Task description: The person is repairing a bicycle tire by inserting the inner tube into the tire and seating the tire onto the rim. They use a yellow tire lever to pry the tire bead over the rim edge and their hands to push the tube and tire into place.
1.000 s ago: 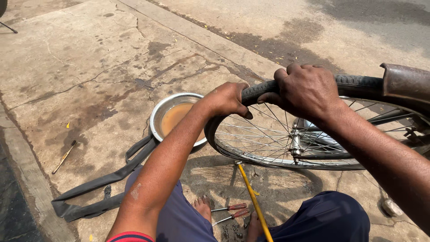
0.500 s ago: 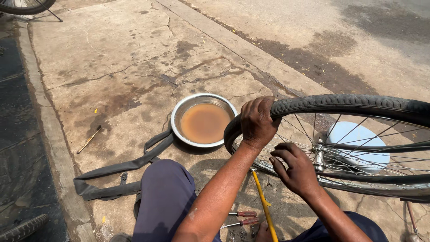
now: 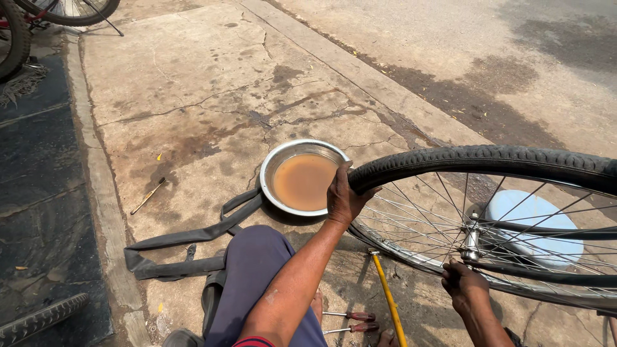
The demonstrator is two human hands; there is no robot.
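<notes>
You are crouched on cracked concrete, looking down over your knees at a bicycle wheel (image 3: 514, 225) that stands upright in front of you and runs off to your right.

Your left hand (image 3: 344, 196) is closed around the black tyre (image 3: 475, 159) at the wheel's near-left curve, fingers wrapped over the tread and thumb on the inner side. From this hand the tyre arcs up and away to the right, so the wheel's long span lies rightward, across your body.

Your right hand (image 3: 464, 284) sits lower and further right, down among the spokes near the hub (image 3: 472, 239). Its fingers are curled at the lower rim, but the spokes cross the view and you cannot tell from here whether it is pinching something or only resting there. The left hand is nearer the tyre's outer edge; the right is nearer the axle.

Just left of your left hand, almost touching it, a round metal bowl (image 3: 302, 177) holds muddy brown water. Further left and nearer you, a limp black inner tube (image 3: 186, 241) trails over the ground. Below your left forearm a yellow-handled tool (image 3: 387, 295) slants toward you, with two red-handled screwdrivers (image 3: 352, 321) beside it. A pale blue object (image 3: 533, 222) shows behind the spokes.
</notes>
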